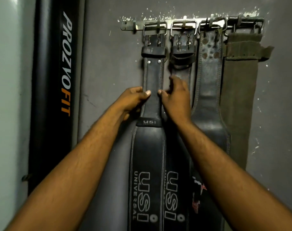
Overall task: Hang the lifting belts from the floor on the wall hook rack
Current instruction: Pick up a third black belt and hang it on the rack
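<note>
Noted: leftmost belt (152, 77) hangs by its buckle from the hook rack (130, 27), 1 of 4 hung. The left hand (133, 100) and right hand (176, 101) each pinch its narrow strap edges (apparently squaring it to hang straight).

A black upright pad (53, 100) lettered PROZVOFIT in white and orange is standing against the grey wall (108, 64), which is showing white paint flecks (160, 17), beside a pale panel (7, 80) at far left.

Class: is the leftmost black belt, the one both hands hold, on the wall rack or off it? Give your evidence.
On: the belt hangs down the wall, its buckle looped over the rack.
</note>
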Demonstrator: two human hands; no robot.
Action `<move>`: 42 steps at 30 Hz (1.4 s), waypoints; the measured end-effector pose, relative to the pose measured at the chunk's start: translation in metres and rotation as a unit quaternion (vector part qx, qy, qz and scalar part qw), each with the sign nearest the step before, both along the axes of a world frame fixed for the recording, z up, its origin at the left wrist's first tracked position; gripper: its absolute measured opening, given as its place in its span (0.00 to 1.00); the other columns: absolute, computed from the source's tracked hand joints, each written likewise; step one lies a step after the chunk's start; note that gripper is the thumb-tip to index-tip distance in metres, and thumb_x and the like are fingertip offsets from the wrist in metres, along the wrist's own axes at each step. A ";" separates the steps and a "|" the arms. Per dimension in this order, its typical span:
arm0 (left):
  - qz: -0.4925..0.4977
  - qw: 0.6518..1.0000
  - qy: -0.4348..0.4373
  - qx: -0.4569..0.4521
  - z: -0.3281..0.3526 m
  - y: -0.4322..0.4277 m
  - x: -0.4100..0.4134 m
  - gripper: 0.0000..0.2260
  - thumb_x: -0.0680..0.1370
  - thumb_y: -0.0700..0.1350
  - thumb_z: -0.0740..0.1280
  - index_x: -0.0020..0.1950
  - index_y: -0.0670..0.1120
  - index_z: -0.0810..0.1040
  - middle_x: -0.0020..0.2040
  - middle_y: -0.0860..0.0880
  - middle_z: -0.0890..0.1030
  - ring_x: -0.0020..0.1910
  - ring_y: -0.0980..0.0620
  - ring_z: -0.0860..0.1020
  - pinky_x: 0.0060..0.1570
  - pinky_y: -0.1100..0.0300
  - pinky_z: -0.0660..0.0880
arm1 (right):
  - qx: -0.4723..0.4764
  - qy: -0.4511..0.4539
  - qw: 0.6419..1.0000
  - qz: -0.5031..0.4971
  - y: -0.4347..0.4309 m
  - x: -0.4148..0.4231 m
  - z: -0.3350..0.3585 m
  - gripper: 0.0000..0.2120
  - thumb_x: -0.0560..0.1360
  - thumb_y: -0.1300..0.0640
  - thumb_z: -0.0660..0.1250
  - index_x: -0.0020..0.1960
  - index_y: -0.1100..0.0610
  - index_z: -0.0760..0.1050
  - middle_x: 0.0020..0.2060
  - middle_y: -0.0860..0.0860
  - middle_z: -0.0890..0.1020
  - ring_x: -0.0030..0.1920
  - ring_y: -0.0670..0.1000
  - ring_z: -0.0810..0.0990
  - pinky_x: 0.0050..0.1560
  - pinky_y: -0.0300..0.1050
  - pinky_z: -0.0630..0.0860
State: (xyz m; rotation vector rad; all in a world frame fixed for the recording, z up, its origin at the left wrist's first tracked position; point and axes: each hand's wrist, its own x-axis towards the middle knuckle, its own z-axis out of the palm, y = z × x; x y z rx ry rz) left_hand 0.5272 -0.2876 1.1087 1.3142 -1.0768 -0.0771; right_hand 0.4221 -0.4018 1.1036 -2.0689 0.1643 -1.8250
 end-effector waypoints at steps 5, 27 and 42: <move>-0.059 0.996 0.023 0.064 -0.055 0.019 -0.004 0.09 0.81 0.43 0.65 0.59 0.43 0.80 0.58 0.43 0.83 0.57 0.49 0.82 0.61 0.59 0.77 | 0.152 0.204 0.962 0.102 -0.008 0.001 -0.043 0.17 0.75 0.48 0.73 0.57 0.60 0.80 0.44 0.52 0.83 0.43 0.50 0.80 0.44 0.41 0.75; 0.137 0.990 0.016 0.006 -0.194 0.012 -0.020 0.15 0.77 0.43 0.69 0.64 0.48 0.77 0.55 0.51 0.84 0.53 0.53 0.83 0.58 0.54 0.79 | 0.288 0.208 0.934 0.043 0.014 -0.006 -0.182 0.18 0.72 0.37 0.70 0.50 0.51 0.82 0.47 0.50 0.87 0.51 0.55 0.84 0.58 0.55 0.80; 0.065 0.986 0.155 0.003 -0.305 0.008 -0.034 0.14 0.78 0.47 0.69 0.63 0.51 0.75 0.58 0.48 0.83 0.56 0.50 0.83 0.57 0.51 0.80 | 0.354 0.249 0.894 0.116 0.032 -0.024 -0.307 0.16 0.74 0.47 0.74 0.59 0.52 0.79 0.52 0.48 0.85 0.53 0.50 0.83 0.60 0.49 0.79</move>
